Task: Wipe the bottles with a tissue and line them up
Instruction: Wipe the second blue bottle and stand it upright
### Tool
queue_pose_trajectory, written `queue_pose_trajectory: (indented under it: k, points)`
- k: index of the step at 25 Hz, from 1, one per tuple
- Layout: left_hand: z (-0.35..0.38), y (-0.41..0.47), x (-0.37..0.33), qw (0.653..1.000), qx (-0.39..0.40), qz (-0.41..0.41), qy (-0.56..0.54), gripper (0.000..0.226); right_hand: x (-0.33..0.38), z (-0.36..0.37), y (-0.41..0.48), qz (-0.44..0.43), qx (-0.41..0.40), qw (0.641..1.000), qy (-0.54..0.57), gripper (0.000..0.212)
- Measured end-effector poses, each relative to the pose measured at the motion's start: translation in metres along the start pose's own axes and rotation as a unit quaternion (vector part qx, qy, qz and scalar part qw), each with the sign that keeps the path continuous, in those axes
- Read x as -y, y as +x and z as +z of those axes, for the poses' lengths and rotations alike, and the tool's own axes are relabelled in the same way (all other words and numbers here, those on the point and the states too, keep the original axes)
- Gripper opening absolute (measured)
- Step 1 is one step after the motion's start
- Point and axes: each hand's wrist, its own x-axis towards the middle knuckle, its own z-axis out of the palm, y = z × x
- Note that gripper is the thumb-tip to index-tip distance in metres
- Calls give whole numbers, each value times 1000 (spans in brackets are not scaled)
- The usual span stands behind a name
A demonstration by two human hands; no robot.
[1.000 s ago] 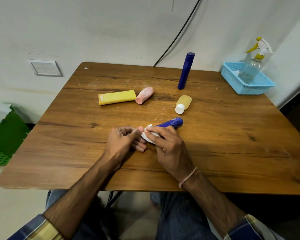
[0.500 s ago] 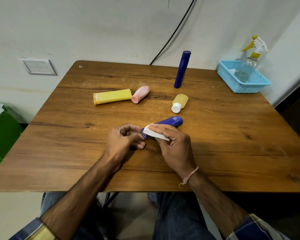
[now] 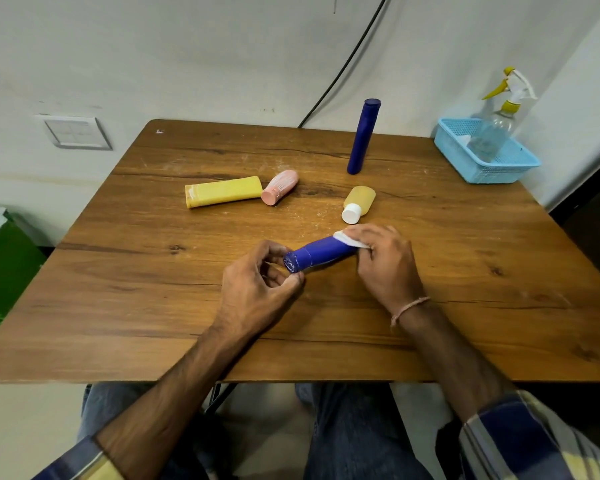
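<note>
the blue bottle [image 3: 321,254] is held sideways over the near middle of the counter [image 3: 146,292] — the left grip [image 3: 257,289] pinches its cap end with curled fingers, the right grip [image 3: 385,265] wraps a white tissue [image 3: 347,239] round the other end.

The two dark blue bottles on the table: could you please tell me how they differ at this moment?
The tall blue bottle stands upright at the far side of the table; the held blue bottle is on its side, nearer the person. The tall blue bottle is untouched; the left hand grips the held blue bottle's cap end and the right hand presses a tissue on its other end. Both are dark blue.
</note>
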Motion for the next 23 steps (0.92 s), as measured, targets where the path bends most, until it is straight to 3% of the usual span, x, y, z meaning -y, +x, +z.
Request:
queue_pose_trajectory:
  k: [2, 4, 10, 15, 20, 23]
  points:
    - [0, 1, 1, 1000, -3, -4, 18, 33, -17, -3, 7, 73, 12, 997, -28, 39]
    - [-1, 0, 1, 1000, -9, -8, 18, 31, -18, 0, 3, 82, 7, 996, -42, 38]
    - [2, 0, 3, 1000, -19, -5, -10, 25, 38, 12, -27, -7, -70, 997, -9, 39]
    - [2, 1, 9, 998, -25, -34, -47, 36, 49, 20, -40, -147, -40, 987, 52, 42]
    - [4, -1, 2, 998, -39, -25, -44, 34, 6, 2, -8, 1, -61, 998, 0, 42]
    - [2, -1, -6, 995, -80, 44, -25, 21, 32, -7, -19, -93, -42, 993, 59, 40]
